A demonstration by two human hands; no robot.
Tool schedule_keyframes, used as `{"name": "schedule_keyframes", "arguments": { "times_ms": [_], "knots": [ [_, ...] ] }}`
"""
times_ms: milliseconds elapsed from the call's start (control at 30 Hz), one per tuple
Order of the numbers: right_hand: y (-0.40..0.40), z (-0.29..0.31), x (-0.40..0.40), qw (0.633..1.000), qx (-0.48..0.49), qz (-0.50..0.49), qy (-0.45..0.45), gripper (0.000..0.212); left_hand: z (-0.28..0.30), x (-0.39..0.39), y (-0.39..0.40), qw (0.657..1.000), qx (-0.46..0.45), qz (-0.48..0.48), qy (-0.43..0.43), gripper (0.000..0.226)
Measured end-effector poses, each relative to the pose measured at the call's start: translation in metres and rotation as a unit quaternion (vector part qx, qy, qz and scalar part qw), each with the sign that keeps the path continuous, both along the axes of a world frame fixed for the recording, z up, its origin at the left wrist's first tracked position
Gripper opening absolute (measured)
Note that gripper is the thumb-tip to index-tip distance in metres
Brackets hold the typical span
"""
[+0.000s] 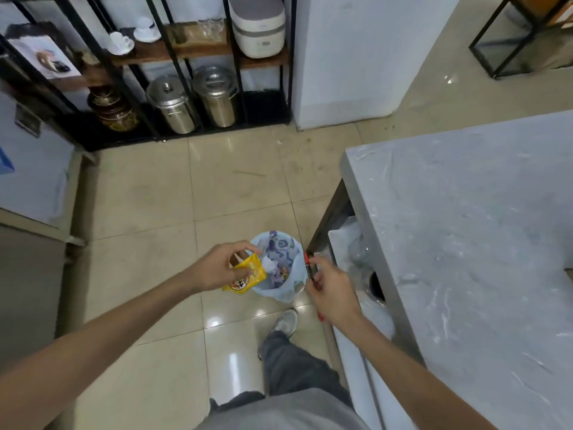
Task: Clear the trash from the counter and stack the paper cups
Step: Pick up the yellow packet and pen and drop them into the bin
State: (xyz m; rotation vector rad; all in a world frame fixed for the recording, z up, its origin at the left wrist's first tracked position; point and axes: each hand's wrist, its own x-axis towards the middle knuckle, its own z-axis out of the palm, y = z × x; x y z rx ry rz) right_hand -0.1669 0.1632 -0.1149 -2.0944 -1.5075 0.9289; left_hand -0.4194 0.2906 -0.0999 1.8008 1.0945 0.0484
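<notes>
**Trash drop at the floor bin – both hands loaded**

Left fingers (248, 248) pinched on the top edge of a yellow wrapper (246, 274), thumb on one face, the rest curled behind; the wrapper hangs from them at the bin's 9 o'clock rim. Left hand (217, 268) sits just above and left of the opening

Right fingers (313, 264) closed around a small red-and-dark item (310, 268), too blurred to name, held at the bin's 3 o'clock rim. Right hand (330, 293) close beside the counter leg

Trash bin (279, 293) on the floor, lined with a pale blue bag; crumpled paper and scraps already inside. Mouth open upward, unobstructed

Handling, as a judgement: wrapper looks thin, light, crinkly foil or plastic; it will flutter rather than drop straight, so release low over the middle of the mouth. An edge pinch is enough. The red item looks small and stiffer; should fall true

Edges and room: counter (465, 243) runs from 1 to 5 o'clock of the bin, its corner overhanging near the right hand; little room on that side. Tiled floor (186, 197) open from 8 through 12 o'clock. Person's shoe (285, 322) at the bin's 6 o'clock, near but apart

Visible counter top bare; no paper cups in view, stacking not yet judged
</notes>
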Motion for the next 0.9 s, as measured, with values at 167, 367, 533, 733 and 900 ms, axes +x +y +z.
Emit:
{"name": "schedule_keyframes", "arguments": {
  "times_ms": [167, 367, 533, 733, 900],
  "knots": [
    [0.023, -0.038, -0.008, 0.998, -0.052, -0.034, 0.008, 0.046, -0.042, 0.004, 0.017, 0.999, -0.03, 0.034, 0.027, 0.047],
    [0.044, -0.085, -0.022, 0.992, -0.112, -0.052, -0.002, 0.04, -0.098, 0.003, 0.023, 0.989, -0.085, 0.1, 0.066, 0.039],
    [0.056, -0.138, -0.034, 0.985, -0.155, -0.072, 0.021, 0.035, -0.152, 0.001, 0.031, 0.979, -0.115, 0.138, 0.097, 0.038],
    [0.075, -0.21, -0.043, 0.975, -0.196, -0.107, 0.012, 0.034, -0.231, 0.005, 0.046, 0.97, -0.133, 0.131, 0.153, 0.038],
    [0.092, -0.281, -0.048, 0.971, -0.224, -0.083, -0.016, 0.033, -0.303, 0.011, 0.065, 0.97, -0.141, 0.099, 0.173, 0.039]
  ]
}}
